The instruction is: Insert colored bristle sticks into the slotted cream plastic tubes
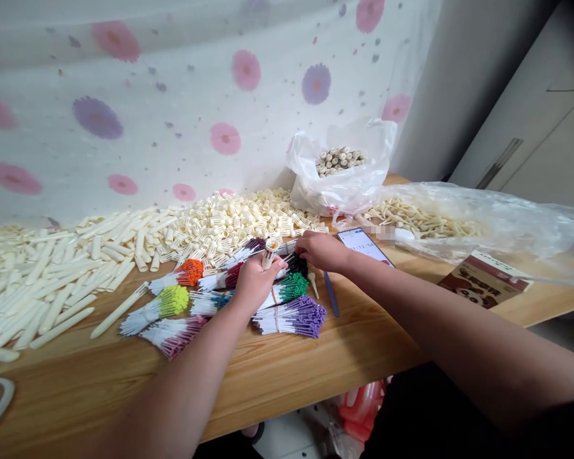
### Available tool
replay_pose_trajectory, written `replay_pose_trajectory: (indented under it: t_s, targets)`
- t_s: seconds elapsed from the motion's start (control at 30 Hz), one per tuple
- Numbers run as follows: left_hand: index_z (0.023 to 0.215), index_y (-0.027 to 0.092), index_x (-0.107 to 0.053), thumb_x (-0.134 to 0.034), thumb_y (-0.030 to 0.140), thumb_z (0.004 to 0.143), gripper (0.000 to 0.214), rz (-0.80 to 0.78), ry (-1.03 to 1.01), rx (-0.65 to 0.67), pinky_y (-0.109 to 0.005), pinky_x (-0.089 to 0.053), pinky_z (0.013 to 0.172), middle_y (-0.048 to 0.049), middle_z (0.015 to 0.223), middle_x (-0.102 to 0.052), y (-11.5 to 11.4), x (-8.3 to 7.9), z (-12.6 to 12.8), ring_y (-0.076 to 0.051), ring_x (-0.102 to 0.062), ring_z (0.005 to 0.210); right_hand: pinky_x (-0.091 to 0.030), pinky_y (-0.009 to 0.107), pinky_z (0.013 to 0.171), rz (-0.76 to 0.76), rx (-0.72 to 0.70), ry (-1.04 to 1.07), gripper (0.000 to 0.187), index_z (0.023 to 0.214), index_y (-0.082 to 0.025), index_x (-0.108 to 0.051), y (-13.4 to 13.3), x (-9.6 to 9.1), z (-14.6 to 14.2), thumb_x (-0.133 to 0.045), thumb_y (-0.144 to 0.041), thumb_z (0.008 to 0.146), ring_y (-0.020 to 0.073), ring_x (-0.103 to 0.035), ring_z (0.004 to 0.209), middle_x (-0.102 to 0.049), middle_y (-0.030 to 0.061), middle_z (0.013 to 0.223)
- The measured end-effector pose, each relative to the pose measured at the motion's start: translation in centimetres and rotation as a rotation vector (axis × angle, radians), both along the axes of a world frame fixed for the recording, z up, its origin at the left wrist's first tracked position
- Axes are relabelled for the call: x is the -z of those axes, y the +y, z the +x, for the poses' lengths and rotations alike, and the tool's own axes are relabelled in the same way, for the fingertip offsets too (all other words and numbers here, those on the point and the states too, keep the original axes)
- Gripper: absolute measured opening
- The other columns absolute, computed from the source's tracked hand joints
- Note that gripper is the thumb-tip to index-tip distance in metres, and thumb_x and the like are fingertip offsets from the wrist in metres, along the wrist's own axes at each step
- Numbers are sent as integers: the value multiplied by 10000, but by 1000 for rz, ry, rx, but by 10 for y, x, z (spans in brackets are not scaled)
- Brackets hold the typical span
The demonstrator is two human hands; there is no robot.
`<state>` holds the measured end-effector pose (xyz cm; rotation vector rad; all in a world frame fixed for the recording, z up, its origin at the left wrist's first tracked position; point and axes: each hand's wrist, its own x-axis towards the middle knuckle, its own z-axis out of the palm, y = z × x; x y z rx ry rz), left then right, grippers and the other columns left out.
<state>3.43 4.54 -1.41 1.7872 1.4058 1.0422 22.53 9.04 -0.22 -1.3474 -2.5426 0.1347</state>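
Observation:
My left hand [255, 279] is closed around a white pen barrel [270, 253], held upright with its open end up. My right hand [321, 248] is closed in a pinch over the black-tipped refill bundle [296, 265]; what it pinches is too small to make out. Around the hands lie bundles of pen refills with coloured tips: orange [187, 272], yellow-green [168, 302], green [291, 287], purple [300, 317] and pink [175, 334]. All rest on a wooden table [277, 376].
Cream pen barrels [52, 280] cover the table's left. A heap of small cream clips [229, 220] lies behind the bundles. Two plastic bags of parts [339, 167] [430, 220], a phone [363, 244], a blue refill [330, 293] and a printed box [483, 278] sit at right.

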Motion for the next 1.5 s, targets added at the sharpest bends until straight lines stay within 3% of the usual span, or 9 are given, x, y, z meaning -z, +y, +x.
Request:
replay_pose_trajectory:
  t_s: [0.2, 0.47, 0.6, 0.73, 0.87, 1.13, 1.27, 1.37, 1.5]
  targets:
    - [804, 178, -673, -560, 375, 795, 228, 43, 100, -18, -303, -470, 704, -51, 806, -726, -3, 1, -1, -197, -651, 750, -360, 244, 597, 7, 23, -51, 100, 867, -180, -652, -2, -5, 0, -589, -160, 793, 164, -575, 777, -612, 82, 972]
    - [769, 179, -673, -548, 378, 793, 236, 97, 166, -32, -267, -430, 633, -38, 723, -700, -3, 2, -2, -178, -617, 672, -392, 271, 685, 81, 101, -24, 218, 854, -180, -671, -23, -41, 37, -456, -188, 887, 170, -590, 800, -669, 64, 911]
    - [753, 182, -669, -562, 376, 779, 223, 105, 157, -28, -268, -425, 635, -36, 701, -693, -5, 3, -2, -183, -610, 668, -414, 247, 738, 65, 98, 13, 194, 957, -185, -676, -24, -30, 29, -497, -197, 883, 158, -606, 841, -691, 56, 960]
    - [768, 185, -667, -543, 369, 794, 224, 120, 191, -7, -258, -409, 619, -35, 688, -687, -6, 2, -2, -179, -601, 654, -412, 235, 731, 35, 82, 20, 201, 934, -186, -690, -15, -9, 2, -512, -145, 850, 165, -608, 865, -690, 65, 967]
    - [724, 186, -648, -545, 366, 796, 220, 159, 261, 8, -242, -379, 591, -23, 673, -673, -8, -1, -2, -160, -575, 620, -409, 235, 704, 24, 68, 23, 200, 894, -165, -694, -9, -4, -9, -544, -90, 786, 174, -605, 838, -684, 84, 946]
    - [639, 175, -612, -573, 355, 782, 233, 188, 249, 10, -244, -361, 580, 1, 557, -588, -13, -2, -4, -144, -530, 570, -426, 277, 754, 142, 141, 125, 211, 845, -131, -698, -27, -36, 61, -491, -88, 840, 177, -602, 822, -676, 100, 888]
    - [755, 165, -652, -519, 365, 818, 249, 150, 91, 21, -254, -409, 613, -14, 663, -647, -21, -11, -4, -151, -571, 625, -440, 241, 747, 109, -96, 165, 155, 818, -160, -698, -64, -50, 55, -548, -141, 852, 132, -593, 785, -656, 59, 848]
    - [784, 169, -682, -624, 367, 745, 210, -9, -59, 214, -272, -438, 679, -16, 751, -679, -34, -21, 2, -169, -596, 714, -445, 246, 682, 85, -277, 208, 198, 803, -155, -693, -85, -56, 27, -512, -153, 884, 128, -568, 728, -631, 66, 817]
    - [699, 165, -643, -676, 314, 695, 153, -157, -228, 269, -250, -421, 604, 15, 627, -615, -46, -30, 10, -139, -551, 612, -472, 263, 690, 65, -265, 345, 163, 879, -159, -702, -91, -54, 8, -540, -148, 863, 142, -598, 751, -656, 67, 832]
